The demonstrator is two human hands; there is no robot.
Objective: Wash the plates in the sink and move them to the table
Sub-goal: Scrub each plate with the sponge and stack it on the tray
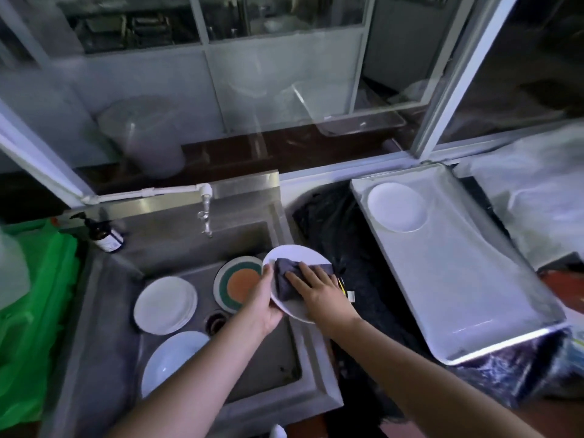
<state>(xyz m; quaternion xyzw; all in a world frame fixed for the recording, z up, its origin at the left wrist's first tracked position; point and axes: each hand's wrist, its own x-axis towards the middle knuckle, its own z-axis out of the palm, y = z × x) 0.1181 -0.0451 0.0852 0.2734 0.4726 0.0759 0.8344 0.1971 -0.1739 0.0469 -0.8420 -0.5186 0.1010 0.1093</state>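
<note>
Left hand [264,298] grips a white plate [295,256] by its 9 o'clock rim, fingers curled under the edge and thumb on top, holding it tilted over the right lip of the sink [177,238], probably so drips fall back into the basin. Right hand [317,287] lies flat, fingers straight, pressing a dark grey cloth [284,279] onto the plate face; no grasp, just a push, which suits wiping. Looks like the scrub step on this plate, mid-task.

Still in the sink: a stack of white plates [166,305] at 9 o'clock of the drain [217,320], a striped plate [234,284] with orange centre and green ring just at 12 o'clock of the drain, partly hidden by the left wrist, and a pale blue plate [172,358] at 7 o'clock. All unwashed, at a guess; cannot tell for sure.

One white plate [396,206] already sits at the far corner of a white tray [467,279] on the worktop at 3 o'clock of the sink, likely the drop spot, parked far back to leave room for more.

Tap [205,213] hangs over the basin at 12 o'clock; no water stream visible. Brown soap pump bottle [104,237] stands on the sink ledge at 10 o'clock, within left reach. Green bag [34,311] at far 9 o'clock.
</note>
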